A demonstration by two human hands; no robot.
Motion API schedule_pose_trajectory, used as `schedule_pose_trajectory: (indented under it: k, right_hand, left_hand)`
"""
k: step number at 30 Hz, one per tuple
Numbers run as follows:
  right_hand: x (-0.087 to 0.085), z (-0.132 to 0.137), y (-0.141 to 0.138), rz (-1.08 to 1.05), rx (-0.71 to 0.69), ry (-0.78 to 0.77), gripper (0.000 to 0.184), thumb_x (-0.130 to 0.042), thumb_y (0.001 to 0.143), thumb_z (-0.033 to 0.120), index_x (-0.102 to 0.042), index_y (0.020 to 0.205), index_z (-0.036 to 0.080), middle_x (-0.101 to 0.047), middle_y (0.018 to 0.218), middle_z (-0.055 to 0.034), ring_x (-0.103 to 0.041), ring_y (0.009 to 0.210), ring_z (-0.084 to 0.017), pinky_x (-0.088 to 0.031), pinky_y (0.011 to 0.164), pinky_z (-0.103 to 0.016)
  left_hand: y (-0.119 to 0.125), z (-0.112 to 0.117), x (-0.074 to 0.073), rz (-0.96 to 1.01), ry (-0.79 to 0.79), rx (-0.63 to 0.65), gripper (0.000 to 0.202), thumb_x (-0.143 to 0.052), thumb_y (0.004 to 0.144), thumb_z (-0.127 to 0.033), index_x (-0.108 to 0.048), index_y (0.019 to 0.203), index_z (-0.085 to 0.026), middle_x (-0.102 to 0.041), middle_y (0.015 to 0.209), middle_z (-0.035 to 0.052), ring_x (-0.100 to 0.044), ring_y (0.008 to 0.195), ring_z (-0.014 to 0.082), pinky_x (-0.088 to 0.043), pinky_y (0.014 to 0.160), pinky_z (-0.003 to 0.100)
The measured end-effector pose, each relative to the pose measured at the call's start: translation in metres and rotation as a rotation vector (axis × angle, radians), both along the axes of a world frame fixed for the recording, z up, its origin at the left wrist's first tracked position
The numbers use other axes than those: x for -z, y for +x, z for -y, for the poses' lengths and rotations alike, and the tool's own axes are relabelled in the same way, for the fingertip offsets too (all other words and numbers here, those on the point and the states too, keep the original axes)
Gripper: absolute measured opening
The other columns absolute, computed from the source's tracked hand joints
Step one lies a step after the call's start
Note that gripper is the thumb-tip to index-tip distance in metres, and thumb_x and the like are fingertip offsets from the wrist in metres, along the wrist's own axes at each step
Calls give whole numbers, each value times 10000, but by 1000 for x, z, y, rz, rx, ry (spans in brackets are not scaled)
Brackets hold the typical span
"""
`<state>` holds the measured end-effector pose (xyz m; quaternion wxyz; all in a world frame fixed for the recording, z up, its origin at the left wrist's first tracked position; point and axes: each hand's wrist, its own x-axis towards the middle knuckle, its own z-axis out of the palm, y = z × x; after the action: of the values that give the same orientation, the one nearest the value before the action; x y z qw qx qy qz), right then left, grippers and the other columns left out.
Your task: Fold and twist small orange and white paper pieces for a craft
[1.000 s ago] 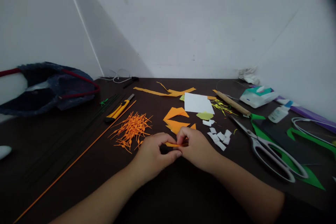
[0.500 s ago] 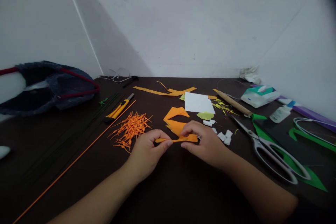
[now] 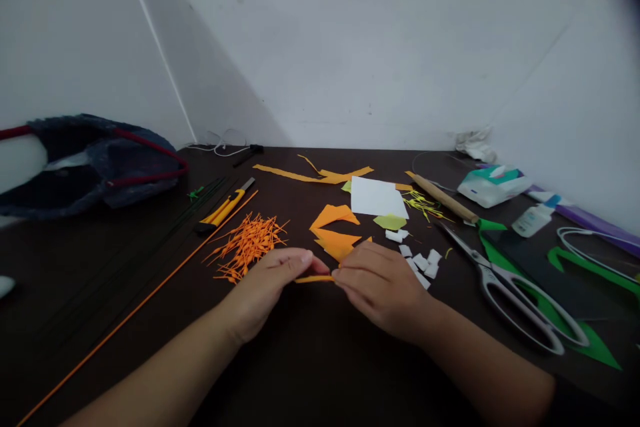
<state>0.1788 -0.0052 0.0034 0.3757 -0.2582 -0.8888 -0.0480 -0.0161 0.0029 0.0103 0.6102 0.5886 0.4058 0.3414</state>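
- My left hand (image 3: pixel 273 283): fingers closed, pinching the left end of a thin orange strip (image 3: pixel 314 278).
- My right hand (image 3: pixel 380 283): fingers closed on the right end of the same strip. It is held level between both hands, just above the dark worktop (image 3: pixel 320 360); I can't tell if it touches.
- The strip is at frame centre, slightly toward 6 o'clock.
- 12 o'clock of the strip, close by: orange paper scraps (image 3: pixel 335 240), flat on the worktop. Farther toward 12, a white sheet (image 3: pixel 376 197) with long orange offcuts (image 3: pixel 320 177) behind it.
- 10 o'clock of my left hand, near it: a pile of thin orange slivers (image 3: pixel 247 247).
- Farther toward 10 o'clock: a yellow utility knife (image 3: pixel 225 207). A long orange rod (image 3: pixel 140 307) runs diagonally from beside it toward 8 o'clock.
- 2 o'clock of my right hand, just beside it: small white paper bits (image 3: pixel 420 261).
- 3 o'clock of my right hand: big scissors (image 3: pixel 515 287), blades shut, lying partly on green paper (image 3: pixel 590 340).
- 1 to 2 o'clock, well apart: a wooden dowel (image 3: pixel 443 197), a tissue pack (image 3: pixel 493 185) and a small glue bottle (image 3: pixel 533 219).
- 9 to 10 o'clock at the frame edge: a dark bag with red trim (image 3: pixel 95 163).
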Motion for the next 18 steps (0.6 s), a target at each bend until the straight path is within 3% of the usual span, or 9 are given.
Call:
schedule_pose_trajectory:
  k: [2, 5, 8, 11, 15, 18]
  right_hand:
    - [1, 1, -1, 120, -6, 85, 130, -497, 797, 112, -618, 789, 159, -625, 773, -49, -524, 730, -155, -450, 666, -299]
    - [3, 3, -4, 191, -27, 130, 153, -492, 806, 117, -617, 728, 159, -621, 760, -50, -515, 735, -160, -443, 672, -302]
    - [5, 3, -7, 90, -26, 35, 163, -478, 807, 113, -628, 762, 159, -620, 756, -49, -525, 721, -147, -450, 662, -290]
    - [5, 1, -8, -72, 18, -241, 135, -506, 789, 144, -639, 790, 169, -626, 755, -40, -552, 700, -130, -459, 651, -269]
    - [5, -2, -9, -173, 153, -774, 64, -589, 692, 140, -634, 710, 183, -630, 665, 2, -559, 596, -115, -454, 558, -239]
    - [8, -4, -10, -207, 181, -964, 45, -591, 683, 159, -623, 709, 176, -623, 631, 5, -540, 550, -110, -438, 504, -228]
  left_hand:
    - [-2, -2, -2, -37, -44, 106, 247, -485, 814, -328, -651, 740, -160, -652, 729, 13, -567, 735, 154, -411, 720, 269]
    - [-3, -3, -3, -115, 10, 274, 197, -516, 797, -265, -644, 696, -156, -648, 700, 4, -561, 695, 132, -419, 711, 260]
    - [-3, -4, -2, -200, 107, 288, 193, -481, 812, -248, -626, 718, -163, -648, 718, 6, -565, 704, 131, -432, 696, 265]
    - [-3, -2, 0, -441, 424, 243, 181, -470, 810, -232, -614, 719, -172, -626, 705, 6, -551, 685, 136, -427, 696, 288]
    - [-1, 0, 2, -760, 997, 207, 169, -457, 801, -171, -612, 739, -195, -618, 732, -1, -531, 728, 146, -284, 917, 413]
    - [-1, 0, 0, -835, 1093, 191, 187, -441, 815, -174, -621, 792, -216, -634, 781, -4, -530, 778, 154, -178, 979, 447]
